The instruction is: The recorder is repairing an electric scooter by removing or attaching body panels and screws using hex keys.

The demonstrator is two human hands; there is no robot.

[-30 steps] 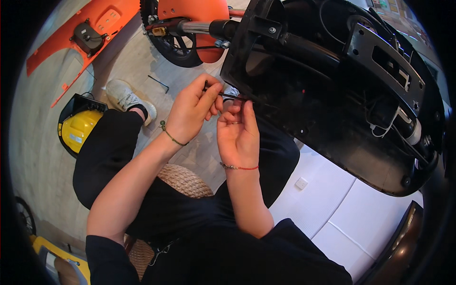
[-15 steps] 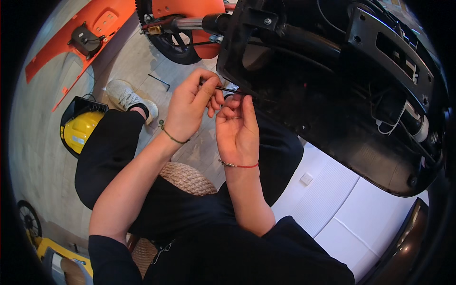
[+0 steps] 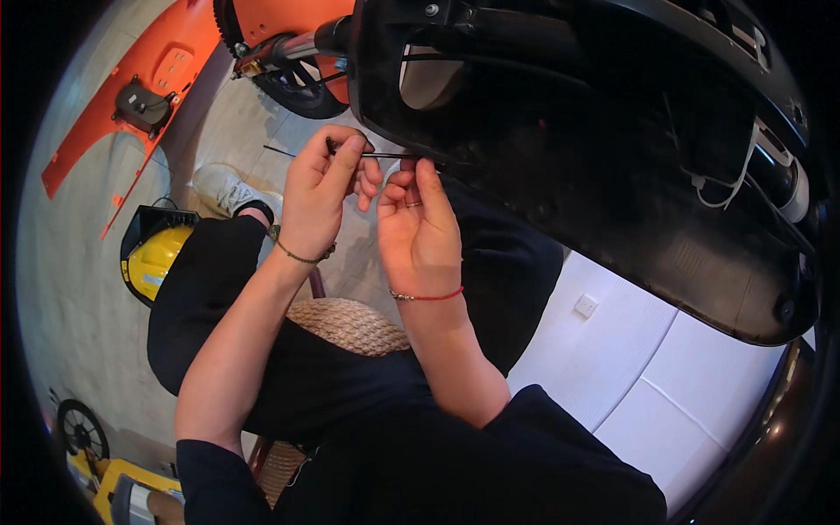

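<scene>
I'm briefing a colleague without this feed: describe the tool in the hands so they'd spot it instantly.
Find the large black shell filling the upper right. By its left end, a thin black rod runs from the left hand toward the right hand. Unlike the dark rod on the floor, this one is hand-held.

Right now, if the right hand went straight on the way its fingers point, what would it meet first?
Past the thin black rod at its fingers, the right hand would probably meet the edge of the black vehicle shell, though depth is unclear.
</scene>
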